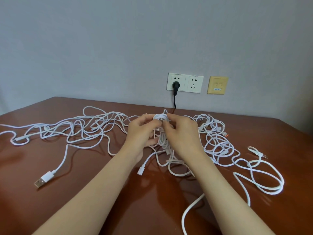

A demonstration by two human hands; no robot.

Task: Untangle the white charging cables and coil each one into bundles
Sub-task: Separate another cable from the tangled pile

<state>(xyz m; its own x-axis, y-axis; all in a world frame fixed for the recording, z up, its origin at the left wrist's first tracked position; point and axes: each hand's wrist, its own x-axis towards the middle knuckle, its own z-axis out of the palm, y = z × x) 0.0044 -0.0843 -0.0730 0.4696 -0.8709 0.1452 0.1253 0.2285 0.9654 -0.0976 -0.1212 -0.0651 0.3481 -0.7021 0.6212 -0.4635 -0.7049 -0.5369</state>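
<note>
White charging cables [94, 129] lie tangled across a glossy reddish-brown wooden table [50, 209], and one appears to be in the course of being wound into a small, tight white coil [160, 117] held between both hands. The winding is judged best done with the coil clamped by one hand while the free tail is fed round turn by turn by the other. Slack should be drawn gently so that crossed neighbouring strands are not dragged in. From the left, a silver USB plug [43, 179] rests at the near edge of the sprawl. The coil is gripped by the curled fingers of the left hand [144, 131] and pinched from the other side by the thumb and fingertips of the right hand [182, 131]. It is raised just above the heap, its tail hanging between the wrists into the knot beneath, and wide loose loops [264, 180] trail off at the right. No finished bundle is seen set aside.
</note>
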